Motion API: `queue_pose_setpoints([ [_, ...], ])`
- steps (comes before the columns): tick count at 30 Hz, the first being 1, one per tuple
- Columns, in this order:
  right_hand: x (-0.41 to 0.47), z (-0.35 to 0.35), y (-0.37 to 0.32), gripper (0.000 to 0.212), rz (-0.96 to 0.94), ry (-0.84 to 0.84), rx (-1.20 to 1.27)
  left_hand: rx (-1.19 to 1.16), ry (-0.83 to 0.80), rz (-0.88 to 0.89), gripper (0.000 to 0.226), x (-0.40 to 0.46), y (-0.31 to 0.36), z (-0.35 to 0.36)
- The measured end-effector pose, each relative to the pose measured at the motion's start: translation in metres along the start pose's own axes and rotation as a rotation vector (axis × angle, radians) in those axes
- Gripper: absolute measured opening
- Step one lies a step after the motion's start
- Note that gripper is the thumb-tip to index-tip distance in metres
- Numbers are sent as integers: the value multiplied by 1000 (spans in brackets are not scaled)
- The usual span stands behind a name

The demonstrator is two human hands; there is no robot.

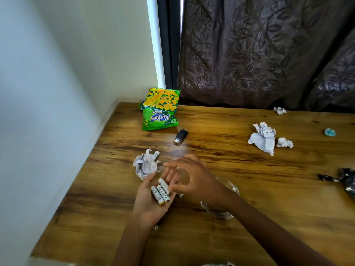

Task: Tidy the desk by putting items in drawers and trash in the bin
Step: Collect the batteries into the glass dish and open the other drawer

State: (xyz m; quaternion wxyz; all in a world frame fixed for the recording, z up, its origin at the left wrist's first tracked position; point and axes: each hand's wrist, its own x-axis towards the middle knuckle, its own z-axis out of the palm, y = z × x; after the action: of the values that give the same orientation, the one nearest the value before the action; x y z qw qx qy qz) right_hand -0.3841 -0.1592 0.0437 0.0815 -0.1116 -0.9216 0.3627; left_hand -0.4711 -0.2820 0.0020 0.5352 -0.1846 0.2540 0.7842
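**Batteries gathered in the palm, one left on the counter**

Forearms reach in from the bottom edge and meet over the wooden counter (249,189), the largest thing in view, set into a corner with a wall on the left and a dark leaf-patterned curtain (269,54) behind. A green snack bag (161,110) lies at the far edge, with a big crumpled paper (263,137) off to the right and another paper ball (145,164) just beyond the hands. The left hand (153,196) lies palm up, its grip open and cupped under three white batteries (161,191). The right hand (194,179) hovers just beside them, fingers spread and loose, gripping nothing. A black USB stick (180,136) rests between bag and hands; a fourth battery (156,154) touches the near paper ball

Judging by this, the collecting step is under way. Next likely calls for picking up that last battery, then finding a drawer, none of which shows
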Motion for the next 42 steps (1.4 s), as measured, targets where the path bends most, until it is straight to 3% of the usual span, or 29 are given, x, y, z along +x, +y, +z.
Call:
queue_pose_setpoints([
  [5,4,2,15,24,87,205,101,-40,-17,91,46,-8,16,-10],
  [7,5,9,21,24,137,171,32,-79,-42,106,58,-10,22,-16],
  [9,5,22,25,28,152,108,-62,-116,-16,124,38,-12,29,-21],
  [14,-1,54,27,35,99,-11,-275,-156,3,173,38,-19,38,-33],
  [17,1,57,29,31,94,17,-264,-157,-26,173,68,-24,34,-37],
  [20,2,48,28,26,176,80,-95,-153,-56,137,83,-24,29,-39],
  [24,-1,26,10,22,221,180,228,-109,20,85,41,-22,15,-22],
  [26,-3,15,1,22,184,192,279,-67,68,75,40,-20,8,-11],
  [36,-43,-7,13,19,286,13,165,113,101,-173,53,-26,-42,24],
  [42,-74,-41,33,11,418,59,226,227,115,-271,57,-19,-66,39],
])
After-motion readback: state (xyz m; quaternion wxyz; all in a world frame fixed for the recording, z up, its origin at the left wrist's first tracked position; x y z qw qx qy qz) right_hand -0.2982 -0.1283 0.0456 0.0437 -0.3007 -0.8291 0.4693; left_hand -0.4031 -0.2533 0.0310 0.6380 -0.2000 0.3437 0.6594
